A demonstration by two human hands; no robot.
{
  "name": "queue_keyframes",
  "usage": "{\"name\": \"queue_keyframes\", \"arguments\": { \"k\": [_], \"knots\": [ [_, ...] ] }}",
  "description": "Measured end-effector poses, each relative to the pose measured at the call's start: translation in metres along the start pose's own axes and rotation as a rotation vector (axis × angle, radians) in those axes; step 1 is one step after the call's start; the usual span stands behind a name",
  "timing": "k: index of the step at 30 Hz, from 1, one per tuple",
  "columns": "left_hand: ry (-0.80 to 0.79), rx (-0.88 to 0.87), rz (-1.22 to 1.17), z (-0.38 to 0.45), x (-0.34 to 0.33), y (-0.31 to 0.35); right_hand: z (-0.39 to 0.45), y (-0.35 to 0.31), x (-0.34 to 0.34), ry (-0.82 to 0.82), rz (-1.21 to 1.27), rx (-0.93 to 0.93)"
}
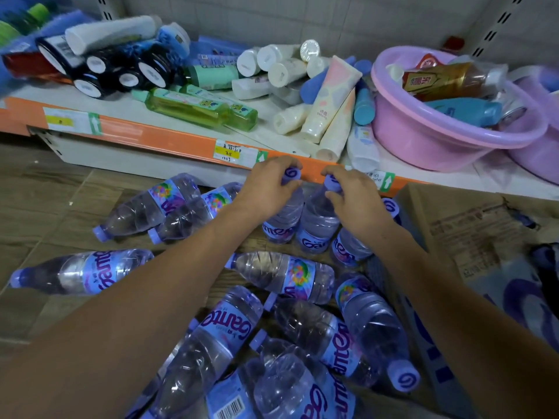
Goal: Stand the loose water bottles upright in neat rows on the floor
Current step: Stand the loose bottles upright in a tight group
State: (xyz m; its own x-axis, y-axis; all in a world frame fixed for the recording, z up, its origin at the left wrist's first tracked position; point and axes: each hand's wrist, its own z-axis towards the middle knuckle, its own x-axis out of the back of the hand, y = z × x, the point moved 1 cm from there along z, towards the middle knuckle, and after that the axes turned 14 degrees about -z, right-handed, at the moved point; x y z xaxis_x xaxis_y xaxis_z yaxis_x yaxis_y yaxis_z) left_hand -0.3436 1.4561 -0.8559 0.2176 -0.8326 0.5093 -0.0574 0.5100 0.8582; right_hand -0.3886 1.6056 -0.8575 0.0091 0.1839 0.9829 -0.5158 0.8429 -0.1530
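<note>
Left hand [266, 184] grips the cap of one upright bottle [282, 219]; right hand [354, 196] pinches the cap of the next bottle [317, 228] just beside it, both on the floor [45, 192] below the shelf [169, 137]. Loose bottles [211, 337] lie scattered nearer.

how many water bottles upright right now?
3, possibly more hidden. One clear purple-capped upright bottle under the left hand, one under the right hand, a third beside the cardboard box, behind the right wrist.
</note>
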Motion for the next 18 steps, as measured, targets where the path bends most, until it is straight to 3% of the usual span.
{"name": "queue_keyframes", "arguments": {
  "k": [6, 12, 18],
  "knots": [
    [-0.004, 0.001, 0.011, 0.003, -0.002, 0.0, -0.008, 0.001, 0.009, -0.031, -0.053, 0.082],
    [-0.04, -0.011, 0.035, -0.004, -0.001, 0.0, -0.008, 0.003, 0.006, 0.019, -0.027, 0.038],
    [-0.061, 0.022, 0.057, 0.002, -0.002, 0.001, -0.006, 0.01, 0.016, -0.101, -0.126, 0.104]
  ]
}}
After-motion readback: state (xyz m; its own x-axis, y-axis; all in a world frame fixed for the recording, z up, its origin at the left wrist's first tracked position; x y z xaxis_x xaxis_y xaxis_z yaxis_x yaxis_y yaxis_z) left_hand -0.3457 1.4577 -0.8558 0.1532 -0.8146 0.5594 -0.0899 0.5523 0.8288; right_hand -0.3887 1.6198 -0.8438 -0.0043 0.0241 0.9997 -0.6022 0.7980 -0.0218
